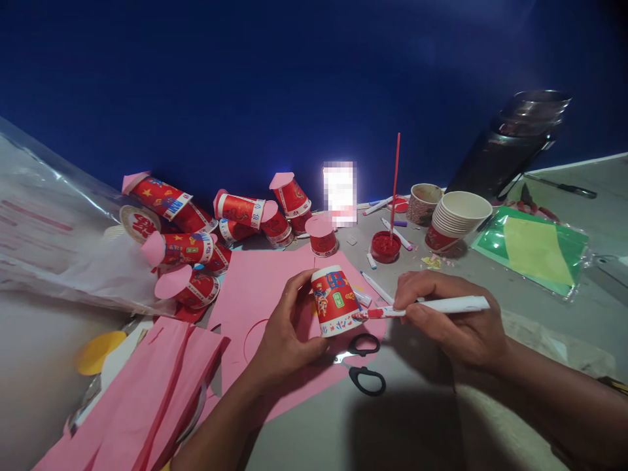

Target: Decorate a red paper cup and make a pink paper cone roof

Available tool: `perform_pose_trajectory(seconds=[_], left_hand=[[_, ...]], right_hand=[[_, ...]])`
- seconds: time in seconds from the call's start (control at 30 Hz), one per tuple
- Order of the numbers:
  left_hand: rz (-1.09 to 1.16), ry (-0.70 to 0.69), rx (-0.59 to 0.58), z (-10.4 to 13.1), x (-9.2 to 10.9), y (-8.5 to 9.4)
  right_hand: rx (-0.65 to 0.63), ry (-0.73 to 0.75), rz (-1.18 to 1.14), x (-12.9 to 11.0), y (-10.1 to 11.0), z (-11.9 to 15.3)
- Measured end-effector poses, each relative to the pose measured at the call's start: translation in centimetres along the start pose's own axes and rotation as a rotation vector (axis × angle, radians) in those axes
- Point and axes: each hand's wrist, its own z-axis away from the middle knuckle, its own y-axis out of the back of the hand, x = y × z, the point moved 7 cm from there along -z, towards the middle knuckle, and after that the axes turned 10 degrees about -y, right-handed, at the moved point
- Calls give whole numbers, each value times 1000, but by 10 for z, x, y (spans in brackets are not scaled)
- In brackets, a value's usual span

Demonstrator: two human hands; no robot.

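My left hand (287,333) holds a red printed paper cup (336,301), its fingers and thumb wrapped round the left side. The cup is slightly tilted and has a white band along the lower edge with small coloured marks on it. In my right hand (449,320) is a white marker pen (454,304) with a red tip end, which meets the white band at the cup's lower right. Beneath the cup lies a pink paper sheet (289,278) with a circle outlined on it. Black-handled scissors (367,381) rest just below the cup, their blades partly hidden.
Several red cups with pink paper discs (189,248) stand or lie at the left and back. A red pot (386,248) holds an upright stick (395,183). Stacked paper cups (456,222), a dark flask (510,144) and a green packet (534,252) are at the right; folded pink paper (142,392) lies front left.
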Motion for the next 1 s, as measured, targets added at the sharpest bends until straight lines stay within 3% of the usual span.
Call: perform_pose_trajectory(seconds=[0.37,1.0], left_hand=[[109,45,23,-4,1,-1],[171,112,97,-3,0,-4]], right_hand=[[118,-110,-58,22,13,6],[56,-112,-58,16,7,3]])
